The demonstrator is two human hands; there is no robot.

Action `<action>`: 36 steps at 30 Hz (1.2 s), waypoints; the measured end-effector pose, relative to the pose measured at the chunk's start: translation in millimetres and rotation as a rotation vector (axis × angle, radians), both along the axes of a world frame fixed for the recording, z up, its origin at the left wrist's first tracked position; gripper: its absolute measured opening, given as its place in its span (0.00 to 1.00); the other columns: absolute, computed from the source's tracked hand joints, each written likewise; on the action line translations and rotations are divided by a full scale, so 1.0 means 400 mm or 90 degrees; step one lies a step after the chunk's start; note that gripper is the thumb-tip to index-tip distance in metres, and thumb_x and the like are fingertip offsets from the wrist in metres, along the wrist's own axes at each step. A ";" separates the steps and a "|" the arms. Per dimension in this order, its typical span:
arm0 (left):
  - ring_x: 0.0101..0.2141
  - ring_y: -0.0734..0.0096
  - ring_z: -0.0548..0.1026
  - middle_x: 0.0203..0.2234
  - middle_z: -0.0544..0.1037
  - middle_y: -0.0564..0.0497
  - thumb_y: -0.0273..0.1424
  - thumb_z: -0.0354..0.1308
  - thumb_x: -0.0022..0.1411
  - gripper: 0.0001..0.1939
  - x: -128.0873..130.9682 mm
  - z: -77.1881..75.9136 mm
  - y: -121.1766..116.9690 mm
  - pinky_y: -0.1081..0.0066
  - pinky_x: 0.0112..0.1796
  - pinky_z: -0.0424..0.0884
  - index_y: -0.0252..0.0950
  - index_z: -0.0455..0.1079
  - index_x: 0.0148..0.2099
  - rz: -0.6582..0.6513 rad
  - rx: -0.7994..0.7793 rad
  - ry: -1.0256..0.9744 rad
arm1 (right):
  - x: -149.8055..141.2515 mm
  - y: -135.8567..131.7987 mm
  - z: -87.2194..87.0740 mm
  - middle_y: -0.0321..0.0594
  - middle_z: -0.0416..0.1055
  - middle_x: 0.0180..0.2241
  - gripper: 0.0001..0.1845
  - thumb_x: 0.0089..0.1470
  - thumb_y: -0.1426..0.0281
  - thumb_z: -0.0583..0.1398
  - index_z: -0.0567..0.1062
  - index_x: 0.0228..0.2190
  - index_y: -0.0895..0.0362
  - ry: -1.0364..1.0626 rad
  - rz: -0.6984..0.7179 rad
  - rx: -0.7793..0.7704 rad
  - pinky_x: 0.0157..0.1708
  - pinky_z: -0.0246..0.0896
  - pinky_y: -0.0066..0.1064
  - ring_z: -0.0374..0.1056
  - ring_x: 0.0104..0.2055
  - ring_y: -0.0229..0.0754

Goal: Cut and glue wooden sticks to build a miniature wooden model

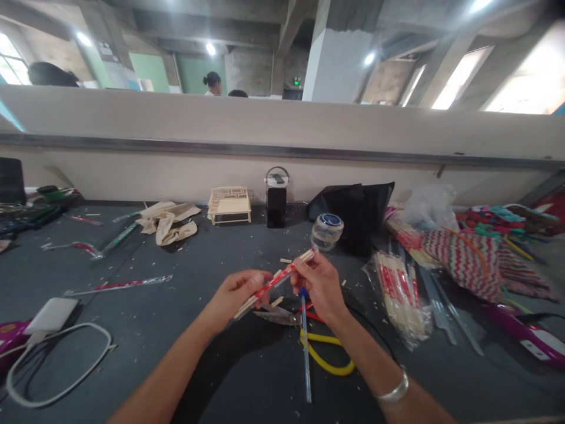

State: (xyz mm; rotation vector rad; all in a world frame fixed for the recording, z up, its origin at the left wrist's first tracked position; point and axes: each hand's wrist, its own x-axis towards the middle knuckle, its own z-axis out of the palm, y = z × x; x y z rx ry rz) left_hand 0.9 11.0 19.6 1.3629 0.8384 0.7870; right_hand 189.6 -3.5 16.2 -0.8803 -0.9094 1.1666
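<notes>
A pair of disposable chopsticks (276,280) in a red-printed clear wrapper slants up to the right between my hands. My left hand (233,297) is closed around the lower part. The fingers of my right hand (320,282) pinch the upper end. Below my right hand, a thin pale rod (306,353) with a blue top points toward me; whether the hand touches it I cannot tell. Beneath the hands lie a metal-bladed cutting tool (282,317) with red handles, a yellow loop handle (333,370) and a short wooden piece (277,302).
At the back stand a small wooden model bed (230,206), a black phone (276,207) and a clear jar (326,232). A bag of wrapped chopsticks (399,294) lies right, near striped knitting (463,250). Left are cloth (170,222), torn wrappers (119,285) and a white cable (108,335).
</notes>
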 end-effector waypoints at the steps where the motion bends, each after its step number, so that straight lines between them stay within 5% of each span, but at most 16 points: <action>1: 0.19 0.78 0.62 0.17 0.67 0.55 0.47 0.55 0.57 0.21 0.003 0.003 -0.006 0.76 0.22 0.59 0.33 0.73 0.39 -0.027 -0.007 0.025 | 0.004 0.000 0.002 0.30 0.69 0.19 0.13 0.48 0.61 0.65 0.69 0.27 0.56 -0.010 -0.004 0.000 0.14 0.62 0.23 0.65 0.19 0.35; 4: 0.15 0.82 0.51 0.13 0.55 0.61 0.49 0.55 0.55 0.21 0.015 0.009 -0.020 0.78 0.17 0.47 0.34 0.71 0.33 -0.043 -0.034 0.054 | 0.012 -0.003 0.011 0.31 0.68 0.20 0.14 0.50 0.58 0.62 0.70 0.26 0.56 -0.056 -0.052 0.015 0.14 0.60 0.22 0.64 0.19 0.33; 7: 0.15 0.83 0.49 0.13 0.54 0.62 0.50 0.55 0.55 0.21 0.031 0.010 -0.035 0.78 0.16 0.44 0.35 0.69 0.32 -0.010 -0.052 0.033 | -0.010 -0.020 0.010 0.30 0.67 0.18 0.13 0.51 0.59 0.62 0.72 0.26 0.56 -0.133 -0.093 0.019 0.15 0.56 0.20 0.59 0.17 0.30; 15: 0.16 0.81 0.52 0.14 0.56 0.60 0.49 0.54 0.55 0.21 0.042 0.012 -0.053 0.77 0.17 0.47 0.36 0.64 0.26 0.063 0.030 0.019 | -0.066 -0.057 -0.001 0.30 0.67 0.20 0.11 0.50 0.60 0.63 0.74 0.25 0.55 -0.248 0.016 0.049 0.14 0.51 0.21 0.56 0.17 0.30; 19: 0.16 0.80 0.53 0.14 0.58 0.59 0.47 0.51 0.59 0.19 0.042 0.007 -0.053 0.76 0.18 0.48 0.36 0.68 0.29 0.045 0.084 0.075 | -0.026 -0.042 0.027 0.30 0.63 0.20 0.15 0.52 0.57 0.60 0.77 0.36 0.55 -0.136 -0.053 0.060 0.14 0.50 0.21 0.56 0.18 0.30; 25: 0.20 0.76 0.60 0.17 0.63 0.56 0.41 0.48 0.61 0.18 -0.010 0.041 -0.022 0.76 0.23 0.55 0.37 0.67 0.25 -0.007 0.269 0.204 | 0.104 -0.002 0.070 0.28 0.60 0.16 0.13 0.44 0.61 0.66 0.77 0.26 0.59 0.034 -0.179 0.028 0.11 0.41 0.19 0.51 0.15 0.26; 27: 0.22 0.74 0.62 0.18 0.67 0.55 0.40 0.48 0.60 0.17 -0.068 0.059 0.021 0.75 0.25 0.58 0.37 0.67 0.25 0.063 0.344 0.261 | 0.176 0.013 0.082 0.27 0.59 0.16 0.13 0.40 0.62 0.68 0.75 0.24 0.59 0.136 -0.273 0.065 0.10 0.42 0.17 0.51 0.15 0.25; 29: 0.24 0.70 0.66 0.20 0.69 0.53 0.38 0.47 0.59 0.14 -0.134 0.065 0.069 0.74 0.27 0.59 0.39 0.69 0.27 0.236 0.402 0.384 | 0.231 0.027 0.085 0.26 0.59 0.16 0.14 0.37 0.63 0.69 0.75 0.24 0.60 0.167 -0.328 0.080 0.10 0.44 0.16 0.52 0.16 0.25; 33: 0.31 0.56 0.72 0.25 0.74 0.45 0.30 0.51 0.54 0.08 -0.215 0.035 0.120 0.66 0.32 0.63 0.38 0.72 0.29 0.326 0.387 0.815 | 0.226 0.046 0.054 0.28 0.61 0.17 0.15 0.35 0.63 0.70 0.75 0.23 0.61 0.126 -0.250 -0.026 0.09 0.43 0.15 0.53 0.16 0.25; 36: 0.43 0.42 0.69 0.42 0.73 0.35 0.33 0.55 0.52 0.17 -0.200 0.019 0.111 0.54 0.39 0.63 0.35 0.72 0.45 0.414 0.477 0.890 | 0.167 0.049 0.024 0.29 0.61 0.17 0.16 0.36 0.62 0.69 0.77 0.25 0.61 0.078 -0.185 -0.085 0.09 0.44 0.15 0.54 0.16 0.26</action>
